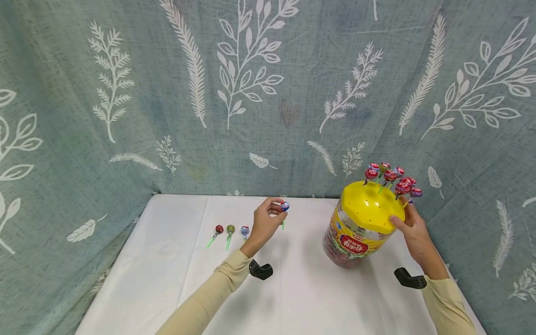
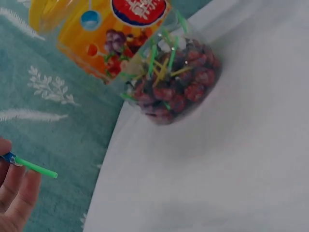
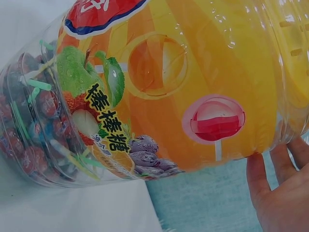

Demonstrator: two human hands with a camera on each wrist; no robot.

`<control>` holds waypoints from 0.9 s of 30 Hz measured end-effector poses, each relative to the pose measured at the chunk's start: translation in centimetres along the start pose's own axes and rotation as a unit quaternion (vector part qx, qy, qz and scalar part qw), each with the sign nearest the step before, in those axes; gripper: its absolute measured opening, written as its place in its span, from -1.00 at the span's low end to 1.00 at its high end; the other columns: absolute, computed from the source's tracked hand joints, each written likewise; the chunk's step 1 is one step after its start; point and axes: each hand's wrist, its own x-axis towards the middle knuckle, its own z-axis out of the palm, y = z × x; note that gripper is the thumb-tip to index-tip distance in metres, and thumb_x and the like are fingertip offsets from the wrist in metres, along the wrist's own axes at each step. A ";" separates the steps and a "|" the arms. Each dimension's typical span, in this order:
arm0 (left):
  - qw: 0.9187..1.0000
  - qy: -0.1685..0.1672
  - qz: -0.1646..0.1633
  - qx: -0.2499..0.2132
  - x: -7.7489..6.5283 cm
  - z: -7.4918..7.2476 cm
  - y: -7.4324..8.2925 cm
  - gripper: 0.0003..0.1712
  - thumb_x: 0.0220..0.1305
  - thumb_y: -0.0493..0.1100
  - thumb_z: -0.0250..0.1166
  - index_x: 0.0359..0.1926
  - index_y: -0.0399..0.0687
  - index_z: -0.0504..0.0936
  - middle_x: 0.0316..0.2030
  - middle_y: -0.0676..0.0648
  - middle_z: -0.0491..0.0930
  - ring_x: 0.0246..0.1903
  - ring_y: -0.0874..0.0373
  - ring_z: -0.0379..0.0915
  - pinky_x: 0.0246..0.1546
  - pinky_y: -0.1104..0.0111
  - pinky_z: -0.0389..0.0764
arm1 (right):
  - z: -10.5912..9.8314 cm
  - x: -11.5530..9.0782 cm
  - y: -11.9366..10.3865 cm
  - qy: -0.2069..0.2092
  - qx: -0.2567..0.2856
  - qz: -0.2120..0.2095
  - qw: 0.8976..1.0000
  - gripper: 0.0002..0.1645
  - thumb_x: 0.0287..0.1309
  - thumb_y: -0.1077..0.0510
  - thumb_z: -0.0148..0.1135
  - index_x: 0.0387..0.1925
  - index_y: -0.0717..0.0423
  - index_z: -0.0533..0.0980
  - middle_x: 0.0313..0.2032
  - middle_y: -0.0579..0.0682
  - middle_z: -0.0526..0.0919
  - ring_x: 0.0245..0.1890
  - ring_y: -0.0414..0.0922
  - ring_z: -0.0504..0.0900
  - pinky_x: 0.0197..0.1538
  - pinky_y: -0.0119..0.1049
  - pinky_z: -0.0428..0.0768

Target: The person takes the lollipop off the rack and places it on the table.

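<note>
My left hand [image 1: 264,225] pinches a blue-wrapped lollipop [image 1: 285,206] above the table, its green stick pointing down. In the left wrist view that green stick [image 2: 38,168] juts out past the fingers. To the right, a clear plastic jar [image 1: 351,245] with a yellow lid [image 1: 372,209] leans towards me. Several wrapped lollipops [image 1: 391,175] stand in the holes of the lid's far and right part. My right hand [image 1: 415,235] grips the jar at the lid's right edge, thumb on the near side. More lollipops [image 3: 36,130] fill the jar's bottom.
Three loose lollipops, red [image 1: 219,229], green [image 1: 230,229] and blue [image 1: 244,231], lie in a row on the white tablecloth [image 1: 167,242], left of my left hand. A grey-green curtain [image 1: 289,93] with white leaf prints hangs behind and at both sides.
</note>
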 end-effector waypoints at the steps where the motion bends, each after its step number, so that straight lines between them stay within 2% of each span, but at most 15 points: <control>1: 1.000 0.003 -0.005 0.002 0.0 -0.1 -0.6 -0.66 0.09 -0.44 0.31 -0.06 -0.37 0.53 -0.34 -0.32 0.58 -0.34 -0.15 0.57 -0.50 0.43 0.60 | 0.0 0.0 0.0 0.000 0.001 0.000 1.000 -0.14 0.36 0.12 0.01 0.49 0.00 -0.22 0.43 0.15 -0.04 0.16 -0.32 0.25 0.29 -0.48 0.20; 7: 0.998 0.027 -0.045 0.017 0.2 -0.6 -4.8 -0.66 0.09 -0.38 0.35 -0.07 -0.16 0.57 -0.37 -0.16 0.60 -0.39 0.04 0.56 -0.54 0.39 0.59 | -0.1 -0.2 -0.2 -0.003 0.009 0.005 1.000 -0.13 0.37 0.10 0.01 0.49 -0.04 -0.24 0.46 0.11 -0.10 0.21 -0.32 0.20 0.26 -0.53 0.21; 9: 0.998 0.031 -0.052 0.020 0.2 -0.9 -5.6 -0.66 0.08 -0.37 0.35 -0.07 -0.15 0.57 -0.39 -0.15 0.60 -0.42 0.08 0.56 -0.54 0.37 0.61 | -0.1 -0.2 -0.3 -0.003 0.010 0.005 1.000 -0.13 0.37 0.09 0.02 0.49 -0.06 -0.24 0.46 0.09 -0.10 0.21 -0.32 0.19 0.24 -0.56 0.22; 16: 0.995 0.050 -0.079 0.038 -0.3 -2.0 -7.3 -0.69 0.07 -0.37 0.34 -0.11 -0.13 0.58 -0.43 -0.11 0.60 -0.49 0.16 0.55 -0.54 0.35 0.62 | 0.1 0.1 -0.4 -0.002 0.001 -0.007 1.000 -0.18 0.36 0.10 0.03 0.48 -0.04 -0.15 0.37 0.08 0.08 0.14 -0.29 0.26 0.18 -0.58 0.29; 21: 0.992 0.054 -0.102 0.050 -0.7 -2.5 -8.2 -0.69 0.06 -0.40 0.34 -0.12 -0.16 0.58 -0.44 -0.13 0.59 -0.54 0.14 0.54 -0.56 0.37 0.61 | 0.1 0.1 -0.2 -0.006 -0.008 -0.001 1.000 -0.17 0.37 0.10 0.02 0.48 -0.05 -0.17 0.41 0.11 0.03 0.16 -0.31 0.24 0.23 -0.53 0.26; 23: 0.992 0.053 -0.105 0.047 -0.8 -2.6 -8.6 -0.68 0.05 -0.41 0.34 -0.12 -0.22 0.57 -0.43 -0.18 0.60 -0.53 0.05 0.56 -0.59 0.41 0.59 | 0.0 0.1 -0.1 -0.005 -0.008 -0.001 1.000 -0.18 0.37 0.09 0.01 0.48 -0.06 -0.16 0.40 0.09 0.05 0.16 -0.32 0.25 0.22 -0.54 0.26; 27: 0.990 0.049 -0.114 0.061 -1.0 -2.8 -9.1 -0.68 0.04 -0.42 0.34 -0.12 -0.26 0.56 -0.44 -0.20 0.60 -0.56 0.04 0.57 -0.62 0.45 0.57 | 0.0 0.0 0.1 -0.003 -0.004 -0.005 1.000 -0.19 0.37 0.11 0.01 0.48 -0.06 -0.15 0.37 0.04 0.10 0.14 -0.32 0.26 0.20 -0.57 0.28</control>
